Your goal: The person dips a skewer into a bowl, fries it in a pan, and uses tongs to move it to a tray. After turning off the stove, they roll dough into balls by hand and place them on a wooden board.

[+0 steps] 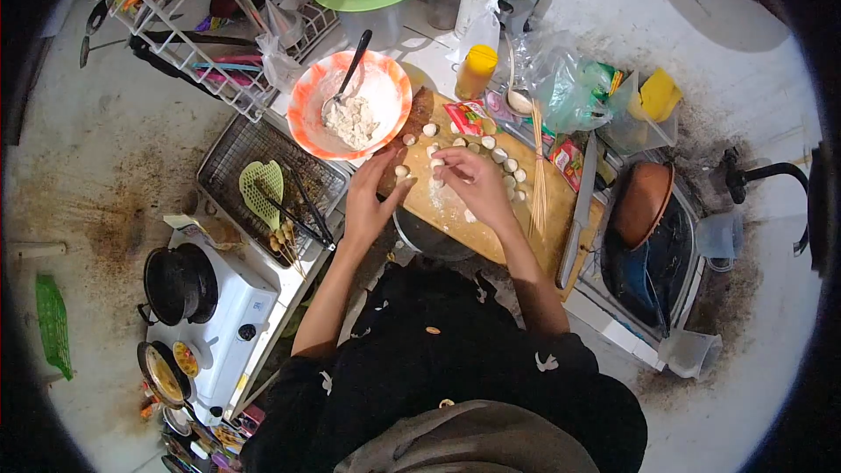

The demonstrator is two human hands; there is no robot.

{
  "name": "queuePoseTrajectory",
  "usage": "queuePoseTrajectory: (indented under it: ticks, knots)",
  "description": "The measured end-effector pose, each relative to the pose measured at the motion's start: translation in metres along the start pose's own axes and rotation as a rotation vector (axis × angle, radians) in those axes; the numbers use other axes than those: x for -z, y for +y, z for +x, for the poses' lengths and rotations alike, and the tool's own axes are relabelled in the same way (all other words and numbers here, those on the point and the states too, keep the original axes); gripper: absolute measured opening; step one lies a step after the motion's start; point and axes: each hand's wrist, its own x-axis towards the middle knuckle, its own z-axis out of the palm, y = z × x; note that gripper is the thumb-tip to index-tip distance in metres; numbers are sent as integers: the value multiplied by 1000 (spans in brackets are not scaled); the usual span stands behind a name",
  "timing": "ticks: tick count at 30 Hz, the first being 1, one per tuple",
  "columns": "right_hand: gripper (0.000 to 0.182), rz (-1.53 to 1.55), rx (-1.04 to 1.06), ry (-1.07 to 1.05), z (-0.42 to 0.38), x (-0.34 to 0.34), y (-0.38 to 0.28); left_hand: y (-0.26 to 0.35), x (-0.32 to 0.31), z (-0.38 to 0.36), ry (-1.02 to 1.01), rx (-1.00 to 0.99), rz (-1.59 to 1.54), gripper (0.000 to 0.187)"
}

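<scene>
Over the left end of the wooden board (455, 217), my left hand (370, 201) has its thumb and fingers apart around a small white dough ball (401, 172). My right hand (477, 180) is closed in a pinch on a small pale dough piece (436, 163), partly hidden by the fingers. Several dough balls (499, 155) lie on the board beyond and right of it. White flour dusts the board between the hands. Behind my left hand stands an orange and white bowl (394, 92) with crumbly dough and a black-handled spoon.
Wooden skewers (538, 184) and a large knife (580, 219) lie at the board's right side. Further right is a sink (661, 289) with a brown bowl. A wire rack tray (232, 153) and a white stove (223, 324) with a black pot are on the left.
</scene>
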Motion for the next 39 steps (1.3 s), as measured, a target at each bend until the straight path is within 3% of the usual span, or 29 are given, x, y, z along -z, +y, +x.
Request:
queuePoseTrajectory:
  ticks: [5, 10, 17, 19, 20, 22, 24, 26, 28, 31, 35, 39]
  knots:
    - [23, 196, -28, 21, 2, 1, 6, -1, -7, 8, -6, -6, 32, 41]
    - [25, 234, -43, 70, 0, 3, 12, -5, -14, 1, 182, 22, 140, 31]
    - [26, 242, -51, 123, -11, 0, -1, -2, -10, -5, 202, -46, 174, 24]
    - [26, 245, -36, 137, -13, -3, -6, 2, -11, -12, 210, 6, -172, 22]
    - [26, 255, -28, 166, -14, -7, -8, 4, -11, -17, 217, 14, -169, 22]
    - [27, 264, 2, 99, -10, -8, 4, 17, -11, -20, 215, 215, -280, 22]
    - [29, 118, -47, 92, -7, -7, 14, 26, 0, -8, 124, 65, -254, 21]
    - [28, 42, -32, 58, -2, -5, 11, 17, -4, -2, 122, 125, -245, 19]
    - [26, -35, -14, 40, 1, -10, 1, 2, -5, 5, 86, -149, -12, 18]
    - [19, -435, 101, 154, 9, -14, -16, -11, -3, 7, 52, -138, 23, 20]
    - [18, -620, 96, 79, 20, -11, -15, -13, 1, 7, -15, -132, 25, 19]
    - [19, -812, 242, 28, 22, -14, -12, -15, 3, 7, -44, -187, 11, 27]
